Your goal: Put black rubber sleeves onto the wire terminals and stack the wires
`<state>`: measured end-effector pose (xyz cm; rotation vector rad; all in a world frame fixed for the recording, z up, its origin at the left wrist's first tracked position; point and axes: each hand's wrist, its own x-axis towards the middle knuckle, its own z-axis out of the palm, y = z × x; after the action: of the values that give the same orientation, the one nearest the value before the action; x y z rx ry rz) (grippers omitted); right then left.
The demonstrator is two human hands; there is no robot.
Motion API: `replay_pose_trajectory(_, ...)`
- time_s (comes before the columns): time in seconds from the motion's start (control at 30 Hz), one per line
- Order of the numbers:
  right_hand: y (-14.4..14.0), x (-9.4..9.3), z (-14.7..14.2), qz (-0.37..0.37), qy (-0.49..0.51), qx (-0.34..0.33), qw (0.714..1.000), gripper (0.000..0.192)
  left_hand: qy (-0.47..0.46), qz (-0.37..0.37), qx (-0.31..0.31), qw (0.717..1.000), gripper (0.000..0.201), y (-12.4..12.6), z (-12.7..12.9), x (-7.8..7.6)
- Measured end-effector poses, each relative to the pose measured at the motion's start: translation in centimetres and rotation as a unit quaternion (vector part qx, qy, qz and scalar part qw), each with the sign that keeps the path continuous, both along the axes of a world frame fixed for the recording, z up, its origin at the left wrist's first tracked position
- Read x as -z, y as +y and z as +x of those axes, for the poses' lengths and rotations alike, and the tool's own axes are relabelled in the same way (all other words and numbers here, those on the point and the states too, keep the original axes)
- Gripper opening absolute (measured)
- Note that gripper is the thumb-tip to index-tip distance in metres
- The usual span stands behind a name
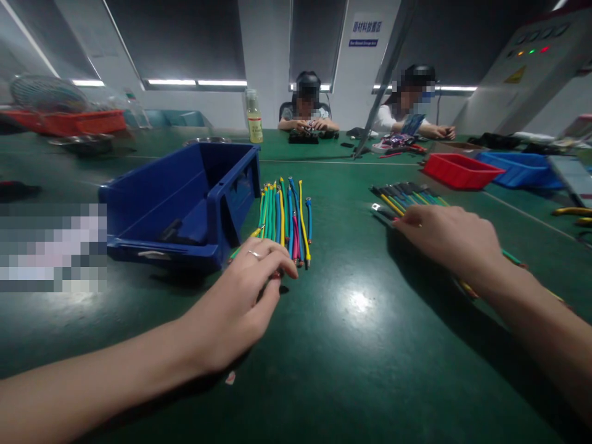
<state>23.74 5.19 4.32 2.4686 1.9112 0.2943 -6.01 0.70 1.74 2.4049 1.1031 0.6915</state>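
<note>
My left hand [240, 302] lies palm down on the green table, its fingertips touching the near ends of a row of short coloured wires [283, 216] in green, yellow, blue and pink. My right hand [451, 237] rests on top of a second bunch of coloured wires [409, 196] with dark sleeved ends; its fingers are curled over them. Whether either hand grips a wire is hidden by the fingers. A small dark piece lies just under the left fingertips.
A blue plastic bin [185, 203] stands left of the wires, its open front toward me. A red tray [457, 170] and a blue tray [522, 168] sit at the right. A bottle [253, 117] stands further back. Two people work at the far side.
</note>
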Motion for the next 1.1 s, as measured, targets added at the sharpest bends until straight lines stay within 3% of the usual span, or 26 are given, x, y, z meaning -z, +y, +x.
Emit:
replay_pose_trajectory(0.2,0.7,0.4,0.6,-0.041,0.007,0.049,0.998,0.043,0.059,0.041,-0.049,0.996,0.025,0.1,0.2,0.5)
replay_pose_trajectory(0.37,0.4,0.5,0.8,-0.059,0.008,0.05,0.997,0.035,0.116,0.04,-0.084,0.989,0.034,0.1,0.2,0.8)
replay_pose_trajectory(0.63,1.0,2.1,1.7,0.014,-0.031,0.025,0.999,0.037,0.13,0.03,-0.074,0.988,0.031,0.2,0.2,0.7)
replay_pose_trajectory(0.83,1.1,1.9,1.7,0.037,-0.03,-0.001,0.999,0.031,0.13,0.05,-0.067,0.988,0.032,0.1,0.0,1.0)
replay_pose_trajectory(0.93,1.0,2.0,1.0,0.088,-0.047,-0.057,0.993,0.03,0.13,0.079,-0.07,0.986,0.034,0.0,-0.1,1.0)
replay_pose_trajectory(1.1,1.1,3.3,-1.4,0.154,-0.02,-0.244,0.957,0.026,0.16,0.104,-0.067,0.979,0.04,-0.6,0.2,0.9)
